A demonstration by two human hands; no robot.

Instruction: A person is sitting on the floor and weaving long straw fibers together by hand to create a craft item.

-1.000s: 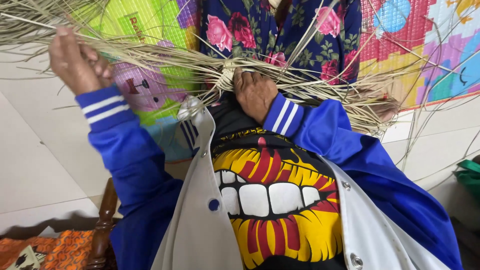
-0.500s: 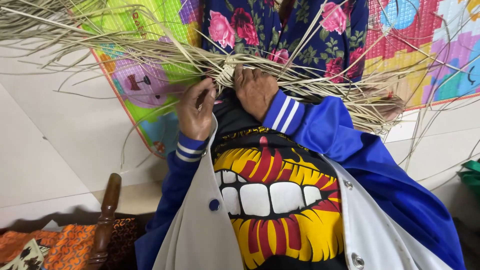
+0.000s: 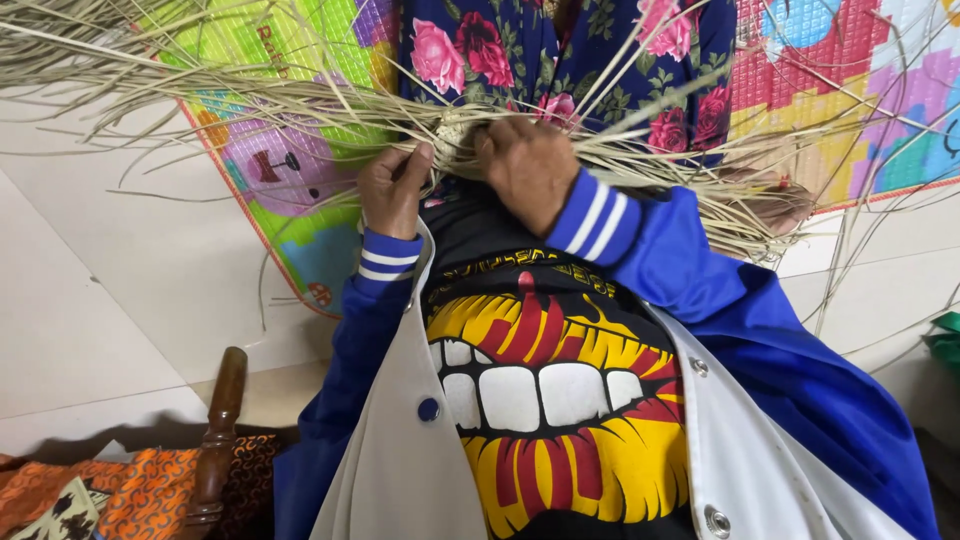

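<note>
1. Left hand [image 3: 392, 190] pinches a few pale straw strands [image 3: 300, 110] between thumb and curled fingers, closed on them right beside the woven knot [image 3: 455, 130].
2. Right hand [image 3: 528, 165] sits just across that knot, fingers folded down over the bundle and clamped on it; the two hands nearly touch.
3. To do this step well, I judge the right hand should keep the crossing pressed flat while the left draws its strand snug, so the weave does not loosen.
4. Pull along the strand's own line; dry straw looks brittle and may crack if bent sharply.
5. Loose ends fan out to both sides of the hands, far past the wrists, and could tangle with the working strand.
6. Beyond the hands lie a colourful play mat [image 3: 300, 200] and a flowered cloth [image 3: 470, 50]; below the left elbow stands a wooden post [image 3: 215, 440].
</note>
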